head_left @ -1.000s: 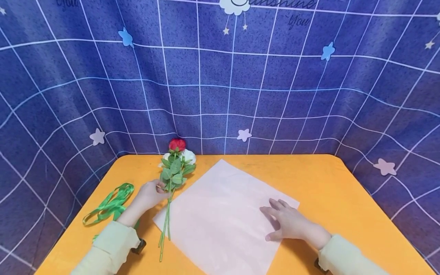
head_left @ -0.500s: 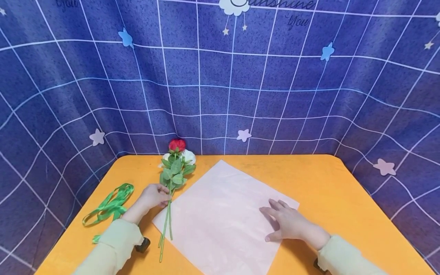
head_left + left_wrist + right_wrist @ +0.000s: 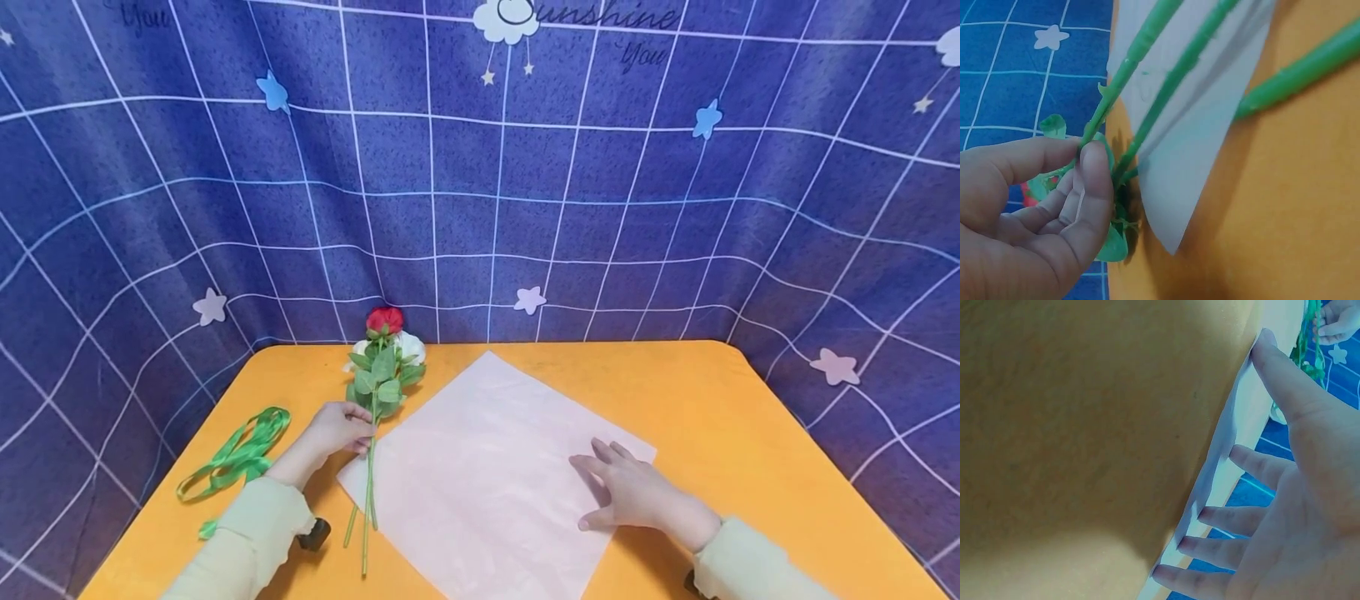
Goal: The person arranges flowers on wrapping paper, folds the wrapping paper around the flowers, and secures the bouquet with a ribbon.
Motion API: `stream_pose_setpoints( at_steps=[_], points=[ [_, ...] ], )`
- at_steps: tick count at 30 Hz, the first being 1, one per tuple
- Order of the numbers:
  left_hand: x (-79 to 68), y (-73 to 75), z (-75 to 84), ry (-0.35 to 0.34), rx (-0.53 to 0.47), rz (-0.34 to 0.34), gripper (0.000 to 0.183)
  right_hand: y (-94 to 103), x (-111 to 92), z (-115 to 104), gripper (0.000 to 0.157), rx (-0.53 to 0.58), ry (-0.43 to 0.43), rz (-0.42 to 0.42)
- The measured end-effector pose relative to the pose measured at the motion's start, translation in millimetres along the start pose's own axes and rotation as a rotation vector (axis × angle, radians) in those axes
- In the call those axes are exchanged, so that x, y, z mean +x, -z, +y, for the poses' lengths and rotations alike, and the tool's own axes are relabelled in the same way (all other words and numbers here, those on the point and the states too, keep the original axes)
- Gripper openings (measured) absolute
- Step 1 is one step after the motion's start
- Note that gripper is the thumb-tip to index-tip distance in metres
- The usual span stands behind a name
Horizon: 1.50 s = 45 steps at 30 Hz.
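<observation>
My left hand (image 3: pixel 341 432) pinches one green flower stem (image 3: pixel 1138 47) between thumb and fingertip, just below the leaves. Two more stems lie close beside it; one of them passes beneath the left corner of the pale pink wrapping sheet (image 3: pixel 487 467). A red flower (image 3: pixel 385 320) and white flowers (image 3: pixel 409 345) form the heads at the far end, with green leaves (image 3: pixel 384 365) under them. Fingers spread, my right hand (image 3: pixel 637 492) rests on the sheet's right side, its fingertips along the edge in the right wrist view.
A loosely looped green ribbon (image 3: pixel 243 450) lies left of my left forearm, partly covered by it. The orange table (image 3: pixel 697 408) reaches back to a blue gridded curtain (image 3: pixel 465 217) with stars, which also stands along both sides.
My left fingers have shifted down from the leaves onto the stem, whose lower end has swung slightly right. My right hand stays in place. The head view has tilted up a little.
</observation>
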<state>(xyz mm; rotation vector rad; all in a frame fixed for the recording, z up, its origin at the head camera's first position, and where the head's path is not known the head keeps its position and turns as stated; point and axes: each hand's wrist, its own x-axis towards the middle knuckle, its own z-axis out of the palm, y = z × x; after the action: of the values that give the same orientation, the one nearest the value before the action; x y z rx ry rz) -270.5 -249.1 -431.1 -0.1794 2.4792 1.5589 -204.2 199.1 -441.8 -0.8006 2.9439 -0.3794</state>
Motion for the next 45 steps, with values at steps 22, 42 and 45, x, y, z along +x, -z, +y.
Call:
stream_pose_setpoints(
  at_steps=[22,42,45],
  points=[
    [-16.3,-7.2,37.5,-0.087,-0.063,-0.065,0.036,-3.7,3,-1,0.089,-0.029,-0.032,-0.017],
    [-5.6,-65.0,79.5,-0.149,-0.187,-0.139,0.026,-5.5,5,3,0.088,-0.041,-0.015,0.004],
    [-5.6,-76.1,83.5,-0.144,-0.186,-0.146,0.024,-5.2,4,3,0.088,-0.045,-0.01,0.003]
  ],
)
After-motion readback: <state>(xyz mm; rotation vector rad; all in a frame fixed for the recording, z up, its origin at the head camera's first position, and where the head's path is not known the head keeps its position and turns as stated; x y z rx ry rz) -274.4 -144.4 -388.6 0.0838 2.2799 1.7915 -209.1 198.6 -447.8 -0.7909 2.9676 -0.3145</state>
